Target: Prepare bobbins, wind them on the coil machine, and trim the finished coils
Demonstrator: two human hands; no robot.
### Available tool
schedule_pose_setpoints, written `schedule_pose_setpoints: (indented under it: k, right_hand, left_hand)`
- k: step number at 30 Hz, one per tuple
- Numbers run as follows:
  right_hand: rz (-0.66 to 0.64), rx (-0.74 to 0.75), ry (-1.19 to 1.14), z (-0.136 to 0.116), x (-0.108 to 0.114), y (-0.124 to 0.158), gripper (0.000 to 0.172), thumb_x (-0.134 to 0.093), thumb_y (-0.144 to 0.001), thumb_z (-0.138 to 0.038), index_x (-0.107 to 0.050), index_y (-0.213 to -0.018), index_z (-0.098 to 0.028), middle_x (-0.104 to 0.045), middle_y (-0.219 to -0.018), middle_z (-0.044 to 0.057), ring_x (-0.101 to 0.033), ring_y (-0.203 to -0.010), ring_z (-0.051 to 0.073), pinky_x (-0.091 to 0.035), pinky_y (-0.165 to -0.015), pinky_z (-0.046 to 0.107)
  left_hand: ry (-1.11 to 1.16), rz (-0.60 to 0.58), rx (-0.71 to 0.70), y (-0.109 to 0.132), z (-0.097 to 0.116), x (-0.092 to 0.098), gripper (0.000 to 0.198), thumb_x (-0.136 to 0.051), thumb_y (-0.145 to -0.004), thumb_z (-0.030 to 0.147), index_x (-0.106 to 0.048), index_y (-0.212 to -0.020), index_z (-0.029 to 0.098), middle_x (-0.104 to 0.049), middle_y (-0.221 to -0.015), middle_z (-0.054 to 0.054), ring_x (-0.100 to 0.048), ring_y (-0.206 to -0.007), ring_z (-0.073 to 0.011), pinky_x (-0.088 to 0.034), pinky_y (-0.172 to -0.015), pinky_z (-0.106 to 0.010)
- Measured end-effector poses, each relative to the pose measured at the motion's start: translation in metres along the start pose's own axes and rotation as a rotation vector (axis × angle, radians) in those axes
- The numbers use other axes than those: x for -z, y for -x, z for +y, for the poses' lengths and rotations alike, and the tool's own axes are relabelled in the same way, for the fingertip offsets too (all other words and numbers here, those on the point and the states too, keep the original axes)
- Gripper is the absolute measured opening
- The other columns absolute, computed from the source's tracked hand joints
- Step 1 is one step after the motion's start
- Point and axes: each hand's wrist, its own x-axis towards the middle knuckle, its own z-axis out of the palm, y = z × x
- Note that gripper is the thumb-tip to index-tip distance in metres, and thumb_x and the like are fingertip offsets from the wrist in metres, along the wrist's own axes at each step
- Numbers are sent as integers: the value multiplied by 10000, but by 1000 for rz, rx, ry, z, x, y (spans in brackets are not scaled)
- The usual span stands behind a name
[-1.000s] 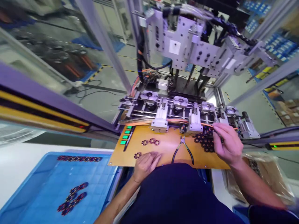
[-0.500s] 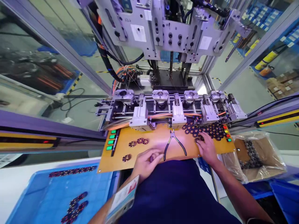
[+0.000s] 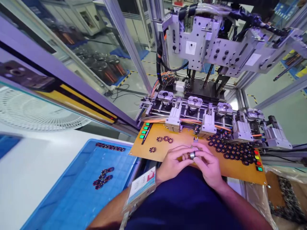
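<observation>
My left hand (image 3: 174,162) and my right hand (image 3: 208,163) meet over the near edge of the orange work board (image 3: 182,145). Both pinch one small silvery ring-shaped part (image 3: 192,155) between their fingertips. The pliers (image 3: 195,140) lie on the board just beyond my fingers, mostly hidden by them. A heap of dark round stator-like parts (image 3: 233,150) lies on the board to the right of my hands. Three loose ones (image 3: 165,139) and a single one (image 3: 152,149) lie to the left.
Behind the board a machine carries a row of round fixtures (image 3: 194,103) under a grey head (image 3: 211,44). Green buttons (image 3: 143,130) sit at the board's left, coloured buttons (image 3: 257,159) at its right. A blue tray (image 3: 72,191) with several parts lies lower left. A bag of parts (image 3: 285,198) sits lower right.
My right hand left the heap of parts and came to the middle, meeting my left hand on a small silvery part. The view swung to the left.
</observation>
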Motion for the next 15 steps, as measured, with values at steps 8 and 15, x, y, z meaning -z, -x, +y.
schedule_pose_setpoints:
  k: [8,15]
  right_hand:
    - [-83,-32,-26,-3,-18,-20,97,-625,-903,-231,-716,-881,-254,-668,-1176,61,-623,-1124,191,-498,-980,357]
    - [-135,184,241,-39,24,-98,126,-613,-905,-224,-737,-902,-238,-708,-1057,58,-659,-998,183,-528,-910,361]
  left_hand:
    - [-169,183,-134,4,-5,9,243,-654,-840,82,-693,-1056,187,-720,-1008,-91,-689,-876,-160,-584,-742,-263]
    - [-367,159,-157,32,-47,29,172,-690,-848,223,-685,-1002,147,-720,-755,-50,-613,-515,-99,-538,-512,-201]
